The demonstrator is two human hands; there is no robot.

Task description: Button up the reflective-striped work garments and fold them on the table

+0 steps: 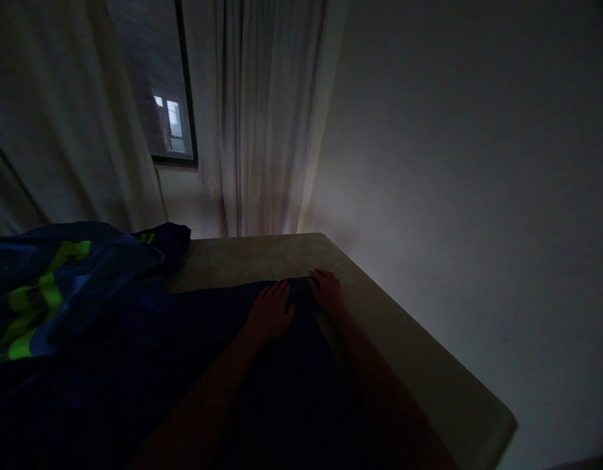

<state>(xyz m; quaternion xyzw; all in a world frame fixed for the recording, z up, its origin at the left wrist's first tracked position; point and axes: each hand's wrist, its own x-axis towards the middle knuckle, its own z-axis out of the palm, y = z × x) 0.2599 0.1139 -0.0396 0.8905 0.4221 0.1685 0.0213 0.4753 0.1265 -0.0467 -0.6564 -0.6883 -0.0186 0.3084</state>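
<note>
The room is dim. A dark blue sheet (194, 346) lies spread over a pale mattress (262, 258). My left hand (272, 310) rests flat on the sheet near its far edge, fingers apart. My right hand (325, 290) lies beside it at the sheet's far right corner, fingers curled over the edge; whether it grips the cloth I cannot tell. Both forearms reach in from the bottom of the view.
A bunched blue and green blanket (51, 294) lies on the left of the bed. White curtains (267, 117) hang behind, beside a dark-framed window (159, 85). A plain wall (453, 196) runs close along the bed's right edge (429, 339).
</note>
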